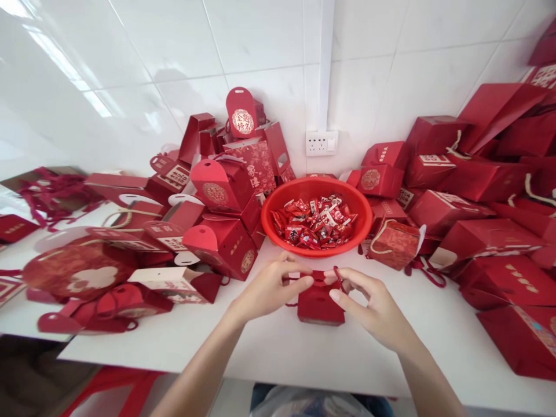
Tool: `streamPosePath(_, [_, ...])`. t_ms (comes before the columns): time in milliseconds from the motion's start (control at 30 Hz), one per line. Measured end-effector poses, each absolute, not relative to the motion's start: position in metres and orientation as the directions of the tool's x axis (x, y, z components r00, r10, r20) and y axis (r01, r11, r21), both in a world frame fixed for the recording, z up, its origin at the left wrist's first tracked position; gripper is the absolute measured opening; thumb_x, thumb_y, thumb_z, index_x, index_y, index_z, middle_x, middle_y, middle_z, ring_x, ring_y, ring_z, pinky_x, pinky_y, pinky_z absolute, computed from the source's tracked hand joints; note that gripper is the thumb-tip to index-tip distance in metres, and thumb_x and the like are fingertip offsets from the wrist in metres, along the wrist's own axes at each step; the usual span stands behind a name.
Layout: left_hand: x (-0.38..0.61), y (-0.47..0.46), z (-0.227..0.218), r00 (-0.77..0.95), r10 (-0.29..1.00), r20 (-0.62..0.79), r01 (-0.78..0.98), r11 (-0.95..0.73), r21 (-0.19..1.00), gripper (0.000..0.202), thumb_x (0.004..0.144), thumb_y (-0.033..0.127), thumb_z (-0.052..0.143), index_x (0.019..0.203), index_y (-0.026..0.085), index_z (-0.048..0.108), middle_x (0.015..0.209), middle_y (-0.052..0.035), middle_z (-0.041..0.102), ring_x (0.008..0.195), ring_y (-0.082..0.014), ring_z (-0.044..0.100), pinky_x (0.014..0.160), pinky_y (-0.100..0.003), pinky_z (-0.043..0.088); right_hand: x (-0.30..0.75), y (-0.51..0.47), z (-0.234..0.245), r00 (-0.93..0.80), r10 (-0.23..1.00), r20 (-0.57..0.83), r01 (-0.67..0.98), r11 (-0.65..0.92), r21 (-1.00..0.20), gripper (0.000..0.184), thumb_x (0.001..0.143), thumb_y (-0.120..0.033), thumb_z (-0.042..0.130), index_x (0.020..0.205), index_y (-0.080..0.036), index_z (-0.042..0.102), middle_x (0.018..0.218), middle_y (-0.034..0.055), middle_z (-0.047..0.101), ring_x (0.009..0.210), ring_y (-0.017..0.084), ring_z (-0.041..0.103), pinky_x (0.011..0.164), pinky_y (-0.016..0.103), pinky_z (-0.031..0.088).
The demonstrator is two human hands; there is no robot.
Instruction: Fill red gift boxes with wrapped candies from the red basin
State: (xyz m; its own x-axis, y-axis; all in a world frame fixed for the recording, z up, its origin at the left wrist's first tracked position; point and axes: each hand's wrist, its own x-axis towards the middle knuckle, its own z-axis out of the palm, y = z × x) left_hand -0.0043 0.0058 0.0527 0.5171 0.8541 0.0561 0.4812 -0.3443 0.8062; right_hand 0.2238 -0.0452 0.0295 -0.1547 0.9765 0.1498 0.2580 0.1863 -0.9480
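As the head view looks down on the white bench, a small red box sits between the person's two hands, near the front edge. The left hand bends its thumb and fingers at the box's upper left; whether it grips anything cannot be told. The right hand curls at the upper right, a dark red cord at its fingers, its hold likewise unclear. Just behind stands a red basin of small wrapped packets, with piled red gift boxes on both sides.
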Motion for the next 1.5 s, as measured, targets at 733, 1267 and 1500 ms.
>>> streamPosePath(733, [0.02,-0.006,0.104,0.321,0.89,0.323,0.0,-0.341,0.94,0.03,0.085,0.015,0.069,0.114,0.019,0.069,0.121,-0.0091,0.062,0.086,-0.0137,0.065,0.076,-0.026,0.06,0.206,-0.049,0.07,-0.166,0.937,0.307,0.014,0.314,-0.949,0.034,0.093,-0.023,0.06,0.125,-0.023,0.069,0.114,0.0088,0.077,0.095,0.024,0.077,0.084,0.039,0.065])
streamPosePath(1267, [0.004,-0.008,0.128,0.359,0.889,0.284,-0.104,-0.264,0.959,0.026,0.081,0.018,0.075,0.107,0.017,0.071,0.119,-0.0083,0.066,0.094,-0.0169,0.064,0.086,-0.03,0.055,0.176,-0.039,0.033,-0.146,0.88,0.451,0.358,0.472,-0.806,0.095,0.08,-0.049,0.08,0.157,-0.023,0.031,0.161,0.0181,0.042,0.146,0.036,0.042,0.118,0.059,0.037])
streamPosePath(1500, [-0.015,-0.019,0.136,0.548,0.805,0.227,0.344,-0.464,0.816,0.029,0.088,0.013,0.063,0.113,0.023,0.073,0.113,-0.0077,0.067,0.096,-0.0187,0.065,0.085,-0.03,0.055,0.178,-0.039,0.027,-0.218,0.855,0.471,0.393,0.519,-0.759,0.079,0.08,-0.052,0.08,0.146,-0.024,0.046,0.144,0.0148,0.059,0.132,0.034,0.056,0.11,0.054,0.047])
